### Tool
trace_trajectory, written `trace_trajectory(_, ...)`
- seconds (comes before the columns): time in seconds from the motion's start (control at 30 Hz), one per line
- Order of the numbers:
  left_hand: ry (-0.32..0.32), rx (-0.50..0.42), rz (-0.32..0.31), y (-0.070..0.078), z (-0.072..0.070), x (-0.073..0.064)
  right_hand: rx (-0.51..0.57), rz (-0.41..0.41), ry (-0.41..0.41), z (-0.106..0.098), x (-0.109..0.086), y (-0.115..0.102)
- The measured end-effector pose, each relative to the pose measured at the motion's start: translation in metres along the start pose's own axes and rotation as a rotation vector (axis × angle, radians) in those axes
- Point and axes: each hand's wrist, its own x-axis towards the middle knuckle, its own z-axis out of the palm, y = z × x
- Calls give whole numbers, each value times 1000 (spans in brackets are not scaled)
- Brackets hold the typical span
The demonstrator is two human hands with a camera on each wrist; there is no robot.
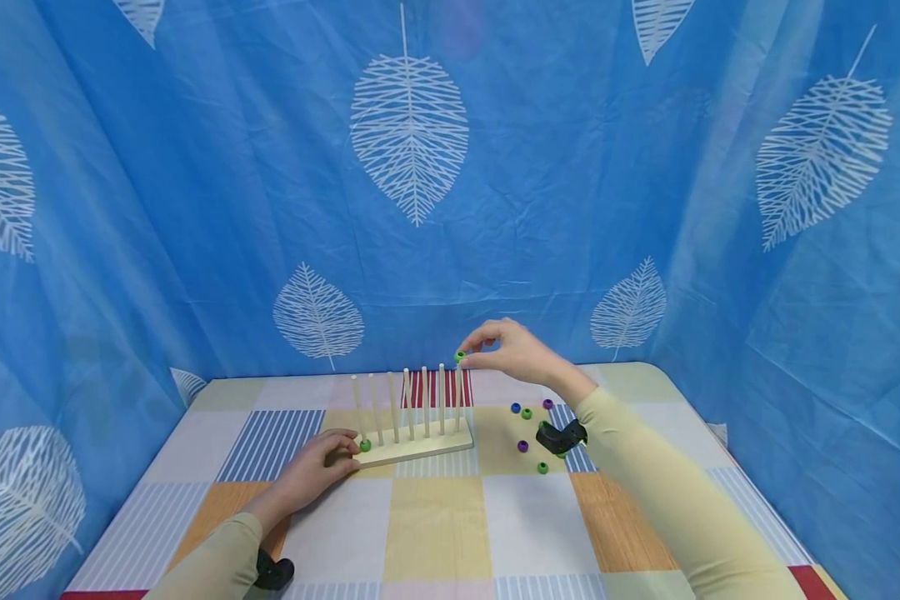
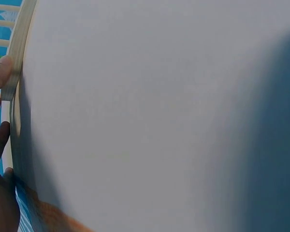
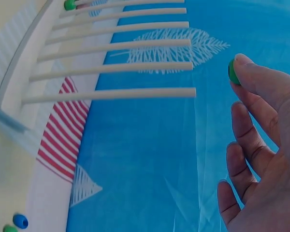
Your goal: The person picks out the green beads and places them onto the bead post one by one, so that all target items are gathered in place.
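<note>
A pale wooden peg rack (image 1: 420, 450) with several upright pegs stands on the table. My left hand (image 1: 322, 462) grips its left end, thumb on the front edge (image 2: 14, 53). Around the base of the leftmost peg sits a green bead (image 1: 365, 445). My right hand (image 1: 513, 350) pinches another green bead (image 3: 233, 72) between thumb and index finger, the other fingers loosely bent. In the head view that bead overlaps the top of the rightmost peg (image 1: 459, 400); in the right wrist view a gap shows between the bead and the peg's tip (image 3: 193, 92).
Loose beads lie right of the rack: a blue bead (image 1: 516, 407), purple beads (image 1: 522, 446) and several green beads (image 1: 542, 468), some partly behind the right wrist's black strap (image 1: 562, 436). A patchwork cloth (image 1: 435, 525) covers the table; a blue leaf-print curtain (image 1: 510, 250) hangs behind.
</note>
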Motion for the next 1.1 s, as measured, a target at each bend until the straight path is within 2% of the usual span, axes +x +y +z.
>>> trace_trajectory(0.53,-13,-24,3,2,-3,0,13,-37,-69,23,29,-21)
trace_trajectory(1.1,-13,-19,0,-3,0,2,24,-71,-119,45,49,-40)
